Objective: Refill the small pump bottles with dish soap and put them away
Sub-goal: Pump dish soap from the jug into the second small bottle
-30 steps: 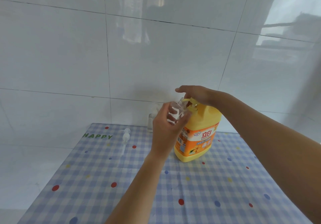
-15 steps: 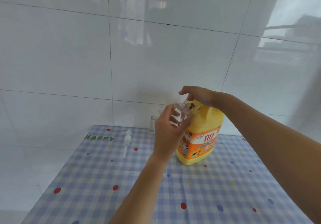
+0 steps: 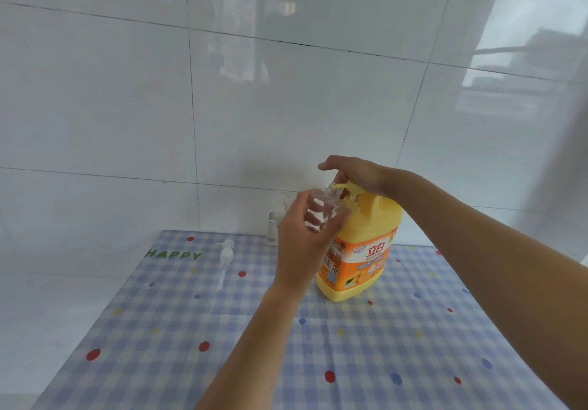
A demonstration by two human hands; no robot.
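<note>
A white tiled wall (image 3: 127, 107) backs a table under a blue checked cloth (image 3: 222, 330) with coloured dots. On the cloth, right of centre, stands the big yellow dish soap jug (image 3: 359, 256). The right hand (image 3: 353, 172) rests palm-down on the jug's pump head (image 3: 350, 188), fingers loosely spread — pressing on it, not gripping. The left hand (image 3: 305, 237) is curled around a small clear bottle (image 3: 321, 209), tilted so its open neck sits just under the pump spout. A loose white pump top (image 3: 225, 261) lies far left; another clear bottle (image 3: 274, 228) stands by the wall.
</note>
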